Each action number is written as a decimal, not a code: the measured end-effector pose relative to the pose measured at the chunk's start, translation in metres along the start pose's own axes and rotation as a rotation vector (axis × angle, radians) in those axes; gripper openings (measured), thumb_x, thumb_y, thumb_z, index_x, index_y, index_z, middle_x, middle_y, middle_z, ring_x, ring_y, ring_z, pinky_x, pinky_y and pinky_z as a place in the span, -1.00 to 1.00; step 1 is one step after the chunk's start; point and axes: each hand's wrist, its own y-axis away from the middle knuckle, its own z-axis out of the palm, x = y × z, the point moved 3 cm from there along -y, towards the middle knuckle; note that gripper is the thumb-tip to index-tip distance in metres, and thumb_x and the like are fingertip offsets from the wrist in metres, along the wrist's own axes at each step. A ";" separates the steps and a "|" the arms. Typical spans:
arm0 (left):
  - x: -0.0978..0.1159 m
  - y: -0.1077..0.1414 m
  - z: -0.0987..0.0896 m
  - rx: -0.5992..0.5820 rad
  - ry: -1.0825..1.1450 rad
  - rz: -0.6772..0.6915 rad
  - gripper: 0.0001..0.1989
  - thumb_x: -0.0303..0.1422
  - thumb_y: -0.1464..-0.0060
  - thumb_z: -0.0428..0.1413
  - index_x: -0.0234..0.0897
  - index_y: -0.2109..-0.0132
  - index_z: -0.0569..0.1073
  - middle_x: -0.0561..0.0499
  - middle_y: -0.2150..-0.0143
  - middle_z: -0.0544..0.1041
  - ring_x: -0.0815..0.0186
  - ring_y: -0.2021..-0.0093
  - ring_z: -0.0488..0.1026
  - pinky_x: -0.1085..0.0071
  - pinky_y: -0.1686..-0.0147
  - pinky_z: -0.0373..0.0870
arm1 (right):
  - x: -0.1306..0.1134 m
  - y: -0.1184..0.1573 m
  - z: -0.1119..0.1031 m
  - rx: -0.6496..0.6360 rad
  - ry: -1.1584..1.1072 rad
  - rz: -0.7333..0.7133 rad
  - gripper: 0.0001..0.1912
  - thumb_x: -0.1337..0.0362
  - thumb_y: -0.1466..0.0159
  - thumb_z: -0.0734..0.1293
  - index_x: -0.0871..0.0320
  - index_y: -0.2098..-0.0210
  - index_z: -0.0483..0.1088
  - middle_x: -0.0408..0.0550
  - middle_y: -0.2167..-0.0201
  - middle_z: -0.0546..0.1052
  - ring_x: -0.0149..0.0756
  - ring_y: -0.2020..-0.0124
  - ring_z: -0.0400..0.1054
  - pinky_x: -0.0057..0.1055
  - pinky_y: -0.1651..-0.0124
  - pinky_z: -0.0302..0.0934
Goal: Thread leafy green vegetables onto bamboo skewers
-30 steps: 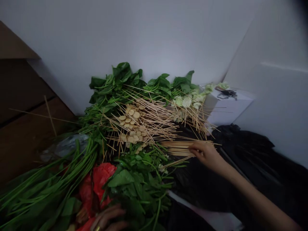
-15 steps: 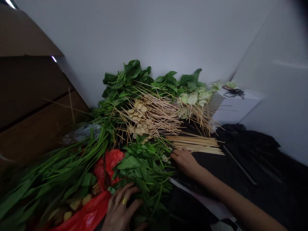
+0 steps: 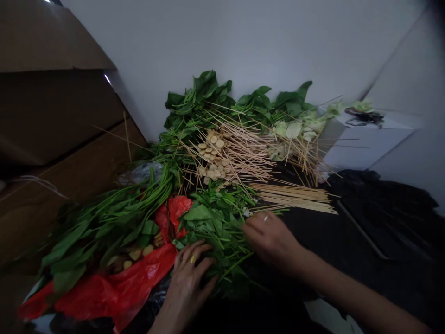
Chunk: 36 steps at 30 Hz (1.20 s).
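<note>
Wall | bamboo skewers run left-right | left hand, right hand on spinach

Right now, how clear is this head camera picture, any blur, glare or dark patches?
In the head view, the light is dim and flat, the right hand looks slightly blurred, the bamboo skewers stay fairly sharp, a small glare spot sits at the edge of the cardboard box, and the top right corner goes dark.

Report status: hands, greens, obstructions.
Left hand on the leafy greens. Right hand at their edge, just below loose bamboo skewers. Red plastic bag beside the greens, left of the left hand.
</note>
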 end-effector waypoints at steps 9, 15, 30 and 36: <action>0.007 -0.006 -0.002 0.038 0.104 -0.040 -0.92 -0.42 -0.19 0.11 -0.15 0.27 0.48 0.04 0.23 0.51 0.20 0.10 0.43 0.08 -0.12 0.14 | -0.062 0.012 0.034 -0.168 -0.052 -0.299 -0.96 0.42 -0.27 0.32 0.21 0.27 0.38 -0.06 0.33 0.42 -0.24 0.33 0.24 -0.29 0.34 0.03; 0.002 -0.045 -0.034 0.029 -0.054 0.113 -0.84 -0.37 -0.27 0.02 -0.21 0.26 0.48 0.03 0.27 0.49 0.26 0.20 0.43 0.26 0.06 0.27 | -0.039 -0.021 0.018 -0.040 0.027 -0.320 -0.92 0.44 -0.29 0.29 0.20 0.34 0.38 -0.04 0.40 0.42 -0.23 0.36 0.23 -0.31 0.39 0.02; -0.057 -0.062 -0.009 0.125 -0.074 0.001 -0.75 -0.28 -0.19 0.10 -0.20 0.00 0.48 -0.13 -0.07 0.45 0.09 -0.09 0.38 0.12 -0.05 0.33 | 0.015 -0.021 0.034 0.082 0.191 -0.057 -0.66 0.54 -0.27 0.21 0.39 -0.03 0.38 0.15 0.23 0.48 -0.12 0.20 0.29 -0.23 0.14 0.21; -0.056 -0.043 -0.039 0.187 0.048 -0.069 -0.72 -0.34 -0.20 0.06 -0.15 -0.05 0.47 -0.11 -0.22 0.35 0.07 -0.21 0.31 0.03 -0.17 0.26 | 0.026 0.014 0.005 0.116 -0.022 0.165 -0.65 0.46 -0.34 0.17 0.27 -0.08 0.37 0.12 0.11 0.50 -0.14 0.08 0.32 -0.24 0.02 0.23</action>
